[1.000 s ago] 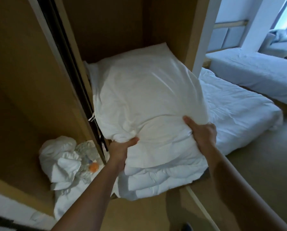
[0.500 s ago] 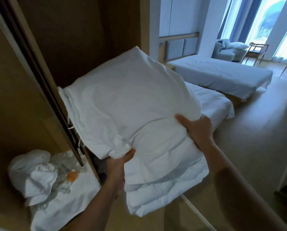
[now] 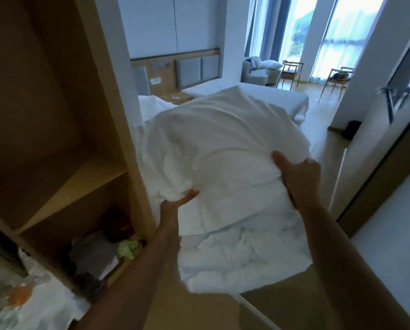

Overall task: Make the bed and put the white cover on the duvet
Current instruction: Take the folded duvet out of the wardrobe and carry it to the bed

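Head view: a wooden wardrobe (image 3: 56,115) fills the left third of the frame, its doors open. The upper compartment is dark, and dark clothes (image 3: 92,256) with a pale green item (image 3: 127,248) lie on the lower shelf.

A thick stack of folded white bedding (image 3: 223,151) is held up in the air at the centre of the frame, just right of the wardrobe's side panel. It has a smooth folded layer on top and a puffier, crumpled layer underneath at lower centre.

Behind it, at upper centre, a far bed (image 3: 285,97) lies flat under a pale sheet. A strip of a nearer bed (image 3: 151,106) with rumpled white linen shows left of the stack. A padded headboard (image 3: 194,70) runs along the wall above both.

Tall windows (image 3: 299,32) with blue curtains glow at the upper right.

The right hand (image 3: 299,179) clasps the stack's right edge, thumb laid on top and fingers curled round the side. The left hand (image 3: 175,206) grasps the stack's lower left, with the thumb pressed up into the cloth; its fingers are hidden beneath.

A grey armchair (image 3: 256,73) and two wooden chairs (image 3: 290,70) stand by the windows. Blurred white cloth (image 3: 44,306) lies at the lower left corner.
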{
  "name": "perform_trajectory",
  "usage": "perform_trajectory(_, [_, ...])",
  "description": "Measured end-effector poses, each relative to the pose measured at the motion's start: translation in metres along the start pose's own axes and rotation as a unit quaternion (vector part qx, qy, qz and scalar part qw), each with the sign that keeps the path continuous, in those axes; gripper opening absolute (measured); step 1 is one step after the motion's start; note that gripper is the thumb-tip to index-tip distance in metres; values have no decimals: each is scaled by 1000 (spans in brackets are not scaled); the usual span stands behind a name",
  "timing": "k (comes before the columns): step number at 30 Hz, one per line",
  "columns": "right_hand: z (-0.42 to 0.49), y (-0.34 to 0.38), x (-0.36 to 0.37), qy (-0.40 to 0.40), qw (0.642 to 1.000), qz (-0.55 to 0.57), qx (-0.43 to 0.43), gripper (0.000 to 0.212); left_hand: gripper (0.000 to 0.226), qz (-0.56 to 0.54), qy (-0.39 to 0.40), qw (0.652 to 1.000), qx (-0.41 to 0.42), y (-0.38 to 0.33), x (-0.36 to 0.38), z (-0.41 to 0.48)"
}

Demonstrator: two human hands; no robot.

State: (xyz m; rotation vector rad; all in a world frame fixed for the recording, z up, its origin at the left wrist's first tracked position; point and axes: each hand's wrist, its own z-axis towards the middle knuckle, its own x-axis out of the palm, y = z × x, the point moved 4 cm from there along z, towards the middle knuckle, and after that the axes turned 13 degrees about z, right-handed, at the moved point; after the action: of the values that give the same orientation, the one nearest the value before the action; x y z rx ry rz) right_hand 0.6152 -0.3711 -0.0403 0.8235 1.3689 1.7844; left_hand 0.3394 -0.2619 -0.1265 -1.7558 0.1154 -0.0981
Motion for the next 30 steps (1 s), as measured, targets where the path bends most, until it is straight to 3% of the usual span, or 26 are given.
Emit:
perform_trajectory(4, [52,-15,-33,-58,998,20,-20,52,56,40,64,997,28,-2,71,61])
perform_trajectory(8, [124,-36,-50,-113,993,25,-31,47,24,66,80,992,68,-15,150,126])
perform_trajectory(11, [181,-41,-50,-143,987,22,-71,21,25,45,114,989,87,-29,212,177])
perform_trajectory(16, [276,-37,-42,-209,970,38,-117,33,20,36,195,973,118,-74,309,270])
perform_trajectory(21, [379,-59,-49,-252,957,60,-128,20,21,34,253,955,149,-110,414,352])
perform_trajectory(30, [654,-128,-86,-278,944,55,-167,29,29,20,276,948,158,-142,668,523])
